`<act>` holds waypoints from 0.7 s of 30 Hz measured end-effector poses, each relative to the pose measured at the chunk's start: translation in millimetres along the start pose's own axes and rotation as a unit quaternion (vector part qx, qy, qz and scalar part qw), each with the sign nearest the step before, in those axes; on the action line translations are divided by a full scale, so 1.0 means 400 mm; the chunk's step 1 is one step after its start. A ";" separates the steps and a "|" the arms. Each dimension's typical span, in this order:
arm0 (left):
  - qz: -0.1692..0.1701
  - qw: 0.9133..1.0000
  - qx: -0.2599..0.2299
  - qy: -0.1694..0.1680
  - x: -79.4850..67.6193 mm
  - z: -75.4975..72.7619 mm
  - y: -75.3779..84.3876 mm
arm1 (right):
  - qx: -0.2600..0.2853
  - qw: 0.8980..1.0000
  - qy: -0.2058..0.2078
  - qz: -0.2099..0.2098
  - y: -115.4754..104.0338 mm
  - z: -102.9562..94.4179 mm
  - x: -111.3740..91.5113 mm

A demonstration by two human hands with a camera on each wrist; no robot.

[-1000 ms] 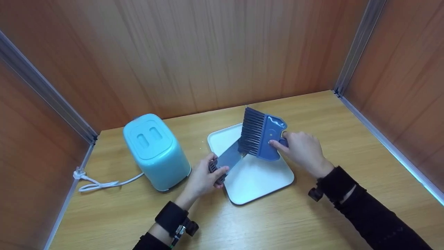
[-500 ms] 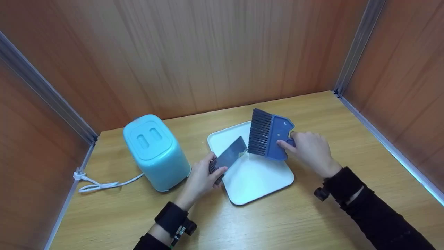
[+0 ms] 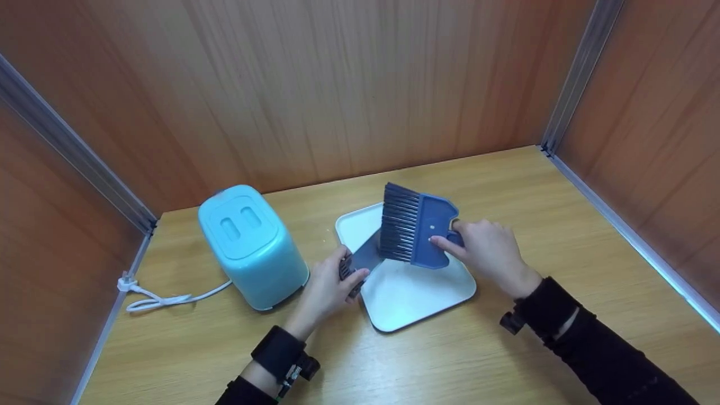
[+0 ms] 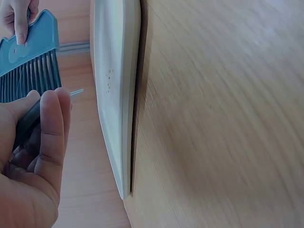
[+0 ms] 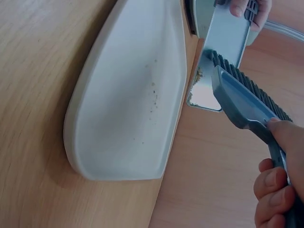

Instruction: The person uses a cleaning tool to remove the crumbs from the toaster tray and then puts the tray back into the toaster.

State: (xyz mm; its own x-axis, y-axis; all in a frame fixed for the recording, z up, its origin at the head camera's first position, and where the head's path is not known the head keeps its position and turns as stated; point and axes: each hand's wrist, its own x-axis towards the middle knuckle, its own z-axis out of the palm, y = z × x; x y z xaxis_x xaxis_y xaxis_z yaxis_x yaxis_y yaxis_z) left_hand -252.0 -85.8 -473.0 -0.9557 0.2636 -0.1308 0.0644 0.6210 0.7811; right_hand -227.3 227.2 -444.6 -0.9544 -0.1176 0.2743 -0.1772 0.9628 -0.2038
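Note:
My left hand (image 3: 325, 289) grips the dark slotted end of a flat metal crumb tray (image 3: 367, 256), which is held tilted above a white tray (image 3: 416, 298). By its handle, my right hand (image 3: 494, 253) holds a blue hand brush (image 3: 433, 225) with dark bristles. In the head view the bristles cover the far end of the crumb tray. The right wrist view shows the brush (image 5: 244, 97) against the metal face, with crumbs (image 5: 198, 76) near the crumb tray's low edge. Loose specks (image 5: 154, 97) lie on the white tray below.
A light blue toaster (image 3: 264, 264) with a lid stands left of the white tray. Its white cord (image 3: 163, 301) lies bundled on the table at the far left. Wooden panels (image 3: 360, 84) enclose the back and both sides.
My right hand moved the brush rightward off the crumb tray, then back left over it. The left hand and the crumb tray have stayed nearly still.

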 end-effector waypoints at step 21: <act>0.029 0.999 -0.021 -0.013 -0.004 -0.006 -0.008 | -0.058 0.994 0.093 -0.011 0.055 0.008 -0.001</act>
State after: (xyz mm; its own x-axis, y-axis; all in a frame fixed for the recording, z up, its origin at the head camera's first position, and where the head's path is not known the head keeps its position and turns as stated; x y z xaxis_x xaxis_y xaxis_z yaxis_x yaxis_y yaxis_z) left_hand -251.4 -90.2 -473.7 -0.9430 0.3173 -0.1009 0.1056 0.5725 0.8131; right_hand -231.6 247.7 -452.4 -0.8881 -0.1031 0.4479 -0.1590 0.9833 -0.0891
